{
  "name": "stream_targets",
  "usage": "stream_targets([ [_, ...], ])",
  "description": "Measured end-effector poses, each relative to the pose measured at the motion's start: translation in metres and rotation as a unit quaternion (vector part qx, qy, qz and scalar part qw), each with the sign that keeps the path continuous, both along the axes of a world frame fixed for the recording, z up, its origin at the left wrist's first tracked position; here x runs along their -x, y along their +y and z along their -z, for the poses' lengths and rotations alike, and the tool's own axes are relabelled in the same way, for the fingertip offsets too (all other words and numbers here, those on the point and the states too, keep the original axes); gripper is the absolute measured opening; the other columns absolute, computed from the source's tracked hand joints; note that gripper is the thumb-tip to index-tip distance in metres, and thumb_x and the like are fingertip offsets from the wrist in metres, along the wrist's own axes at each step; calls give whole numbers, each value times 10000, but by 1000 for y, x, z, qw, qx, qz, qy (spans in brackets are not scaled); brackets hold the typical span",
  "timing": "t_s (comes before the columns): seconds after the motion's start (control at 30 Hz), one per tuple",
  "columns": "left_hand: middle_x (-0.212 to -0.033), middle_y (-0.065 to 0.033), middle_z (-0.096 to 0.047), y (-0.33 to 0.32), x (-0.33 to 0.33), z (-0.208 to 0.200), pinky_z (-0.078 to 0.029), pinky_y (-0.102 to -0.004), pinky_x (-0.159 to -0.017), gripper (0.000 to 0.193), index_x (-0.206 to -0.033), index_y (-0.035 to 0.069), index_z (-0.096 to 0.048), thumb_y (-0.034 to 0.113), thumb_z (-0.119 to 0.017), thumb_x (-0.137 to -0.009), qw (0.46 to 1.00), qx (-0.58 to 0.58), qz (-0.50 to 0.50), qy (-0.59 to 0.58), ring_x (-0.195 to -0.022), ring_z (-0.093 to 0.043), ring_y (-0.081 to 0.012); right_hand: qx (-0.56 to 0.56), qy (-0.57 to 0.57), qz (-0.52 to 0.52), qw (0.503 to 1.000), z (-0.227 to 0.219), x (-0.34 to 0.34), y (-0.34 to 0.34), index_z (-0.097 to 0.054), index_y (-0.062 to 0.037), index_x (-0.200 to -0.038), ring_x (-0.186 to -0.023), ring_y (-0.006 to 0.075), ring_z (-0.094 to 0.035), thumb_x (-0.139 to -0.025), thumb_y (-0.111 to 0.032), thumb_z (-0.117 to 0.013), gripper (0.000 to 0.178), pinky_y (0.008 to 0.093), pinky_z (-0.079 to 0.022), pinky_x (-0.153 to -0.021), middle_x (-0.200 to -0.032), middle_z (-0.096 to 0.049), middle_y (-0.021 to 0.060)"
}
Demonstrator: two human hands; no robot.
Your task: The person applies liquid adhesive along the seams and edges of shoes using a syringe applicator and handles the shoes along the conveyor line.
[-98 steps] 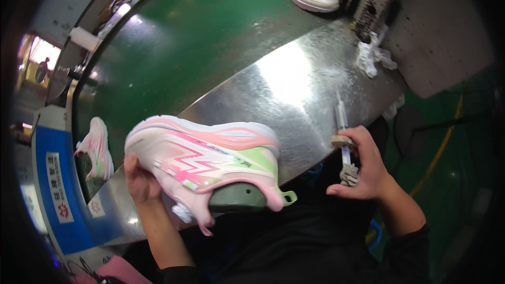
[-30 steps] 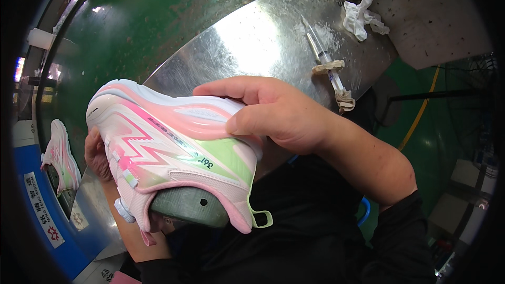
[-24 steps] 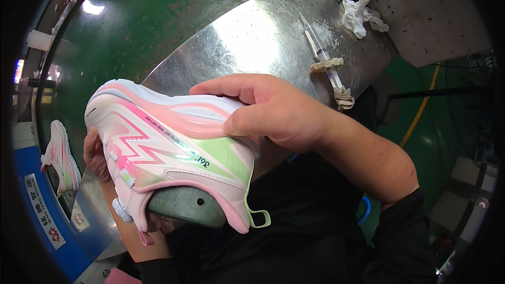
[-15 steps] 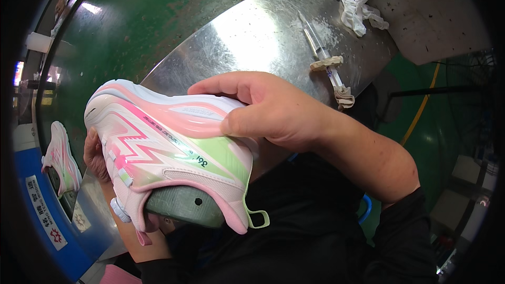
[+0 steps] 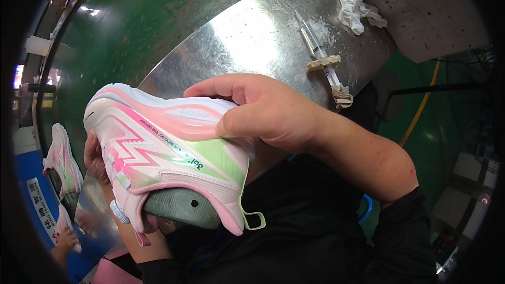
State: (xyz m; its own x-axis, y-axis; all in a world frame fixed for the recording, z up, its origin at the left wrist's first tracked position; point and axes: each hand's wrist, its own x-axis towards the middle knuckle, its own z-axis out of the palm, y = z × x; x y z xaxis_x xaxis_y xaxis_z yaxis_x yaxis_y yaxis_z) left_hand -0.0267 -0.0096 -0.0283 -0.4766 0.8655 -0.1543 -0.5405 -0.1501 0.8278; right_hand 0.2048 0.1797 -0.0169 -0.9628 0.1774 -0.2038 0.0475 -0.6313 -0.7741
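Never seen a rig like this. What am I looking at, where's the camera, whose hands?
No machine here: a person works bare-handed. There is one view, from the left of two fisheye cameras worn on the head, looking down, so straight edges bend toward the rim. Picture left is the person's left.

The left hand holds the toe end of a pink, white and green shoe; the right hand grips the sole near the heel. A dark green form fills the shoe's opening.

On the metal plate lie a syringe, with beige wrapping around it, and a crumpled white scrap. Beyond is a green surface. A second shoe sits at the left. The hand at lower left is another person's.
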Motion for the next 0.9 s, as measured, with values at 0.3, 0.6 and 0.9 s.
stream_targets([
  [0.3, -1098, -158, -631, 3, 16, -3, -527, -391, -874, 374, -1206, 3, -527, 279, -477, -959, 1000, 21, -20, -7, -974, -636, -255, -7, 1, 12, 1000, -2, 2, -4, -396, 122, -1321, -1128, 209, -547, -786, -37, -589, 591, 318, -429, -986, -1245, -539, 189],
  [0.6, -1121, -168, -621, 11, 23, 8, -508, -408, -899, 403, -1217, -8, -517, 293, -477, -953, 999, 34, -15, -18, -1000, -623, -275, -9, -5, 18, 1000, 3, 0, -1, -387, 135, -1323, -1130, 209, -546, -781, -34, -586, 601, 315, -426, -989, -1249, -535, 196],
  [0.9, -1145, -179, -610, 4, 17, 6, -490, -424, -923, 432, -1228, -18, -507, 307, -478, -946, 998, 49, -27, -24, -1027, -611, -295, 29, 3, 13, 999, 3, 0, -7, -385, 133, -1326, -1124, 208, -553, -787, -32, -589, 599, 315, -432, -984, -1249, -539, 193],
])
